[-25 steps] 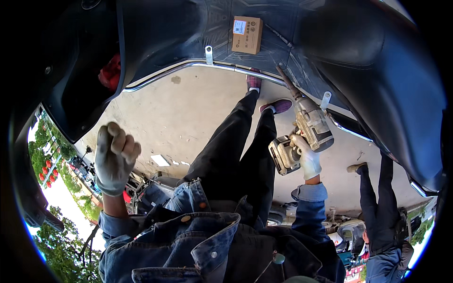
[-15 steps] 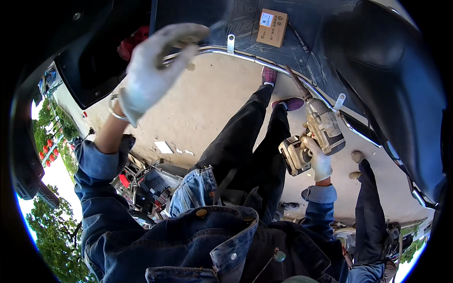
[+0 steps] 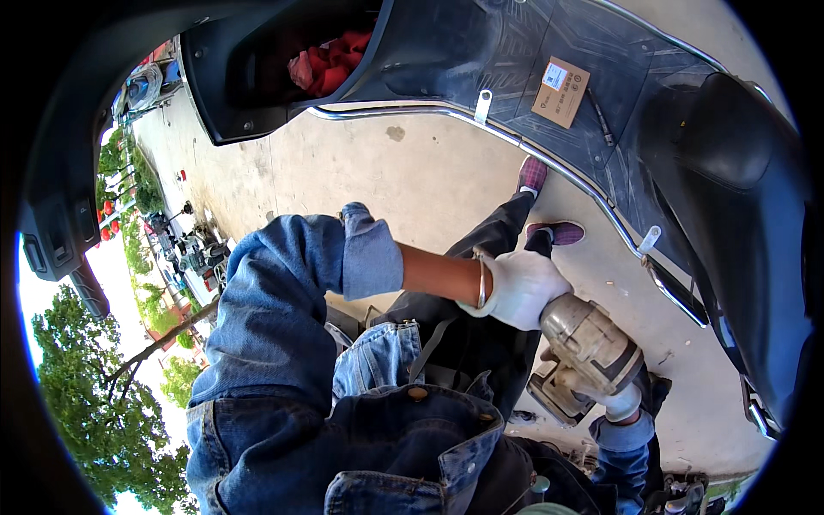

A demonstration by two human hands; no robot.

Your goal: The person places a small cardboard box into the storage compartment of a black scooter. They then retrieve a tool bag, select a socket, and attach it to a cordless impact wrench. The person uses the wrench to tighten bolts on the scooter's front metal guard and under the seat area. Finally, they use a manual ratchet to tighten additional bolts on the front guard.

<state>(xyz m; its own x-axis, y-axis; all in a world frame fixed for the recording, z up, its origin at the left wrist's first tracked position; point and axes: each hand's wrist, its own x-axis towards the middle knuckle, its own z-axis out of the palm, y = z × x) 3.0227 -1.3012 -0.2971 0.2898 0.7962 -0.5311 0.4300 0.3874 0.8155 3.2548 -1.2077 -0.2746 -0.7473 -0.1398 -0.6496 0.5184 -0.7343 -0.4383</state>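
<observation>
My right hand [image 3: 611, 399], in a white glove, grips the handle of a worn, beige-grey cordless impact wrench [image 3: 592, 343]. The wrench points up and to the left, its battery hanging below. My left hand [image 3: 522, 287], gloved too, is closed over the tool's front end, back of the hand toward me. Its fingers are mostly hidden, and so is the long attachment at the nose. Both hands are over my legs, short of the scooter's chrome side rail [image 3: 412, 110].
A small cardboard box [image 3: 562, 93] and a dark rod-like tool [image 3: 601, 116] lie on the scooter's black footboard [image 3: 515, 77]. Metal tabs stand along the rail. At right is the black seat [image 3: 730, 129]. Red cloth [image 3: 335, 64] sits in the front compartment.
My left hand has come down and right from above the rail, closing over the wrench's front end. The wrench has moved down and right, away from the rail. My view has shifted.
</observation>
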